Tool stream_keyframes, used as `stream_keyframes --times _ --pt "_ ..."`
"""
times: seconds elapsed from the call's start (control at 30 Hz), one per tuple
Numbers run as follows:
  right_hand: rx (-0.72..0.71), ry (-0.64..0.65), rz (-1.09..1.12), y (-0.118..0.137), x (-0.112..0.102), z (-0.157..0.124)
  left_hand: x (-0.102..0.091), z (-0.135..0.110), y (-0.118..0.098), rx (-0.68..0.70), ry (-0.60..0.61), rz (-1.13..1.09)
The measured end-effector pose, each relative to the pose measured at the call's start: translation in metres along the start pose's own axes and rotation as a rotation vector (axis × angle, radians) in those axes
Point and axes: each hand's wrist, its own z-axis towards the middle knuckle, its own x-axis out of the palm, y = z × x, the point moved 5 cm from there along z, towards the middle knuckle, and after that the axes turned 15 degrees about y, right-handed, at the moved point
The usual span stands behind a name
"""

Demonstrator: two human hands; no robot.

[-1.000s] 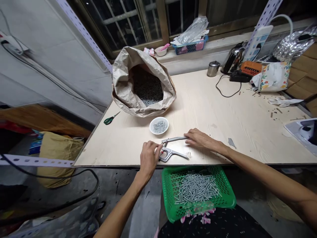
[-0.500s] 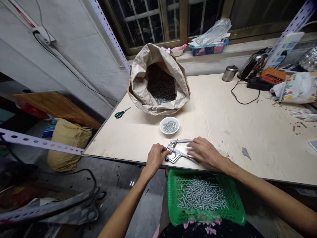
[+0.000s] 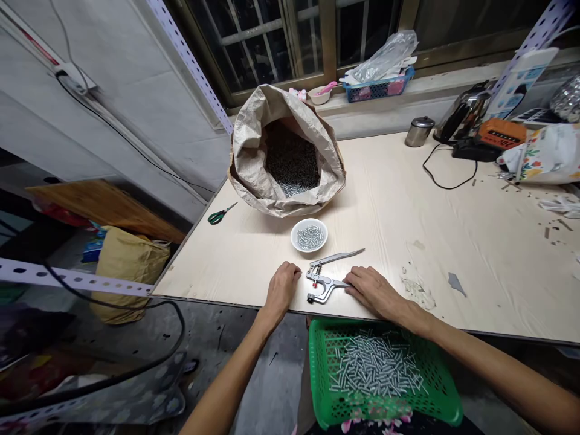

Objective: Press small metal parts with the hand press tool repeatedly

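Silver snap pliers lie on the table near its front edge, with a spring, a red tip in the C-shaped jaw and handles spread apart. My right hand has its fingers closed over the end of the lower handle. Just left of the jaw, my left hand is closed with thumb and fingertips together, apart from the pliers; whatever is between them is too small to make out. Behind the pliers stands a white bowl of small metal pieces. A green basket below the table edge holds many screw-like metal pieces.
A large paper sack of dark small parts stands open behind the bowl. Green-handled scissors lie at the left. A metal canister, a kettle and an orange-black device stand back right.
My left hand has drawn back left from the pliers' jaw. The right hand has come off the upper handle and closed on the lower one, and the pliers have turned slightly.
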Motion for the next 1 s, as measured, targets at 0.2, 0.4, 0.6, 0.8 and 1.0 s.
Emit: stream_keyframes --times 0.2,0.4,0.6,0.8,1.0 --pt "-0.022 -0.073 -0.009 0.001 0.002 0.0 -0.006 -0.034 -0.062 0.195 0.13 -0.045" --pt "-0.035 -0.115 0.014 0.0 0.004 -0.001 -0.038 0.013 -0.061 0.139 -0.077 0.199" --pt "-0.042 -0.141 0.026 -0.001 0.006 -0.001 -0.047 0.086 -0.039 0.191 0.001 0.482" --pt "-0.038 -0.163 -0.002 -0.001 0.007 -0.001 -0.038 0.107 -0.037 0.306 0.138 0.585" --pt "-0.037 -0.149 0.014 0.0 0.005 0.0 -0.045 0.112 -0.04 0.3 0.127 0.54"
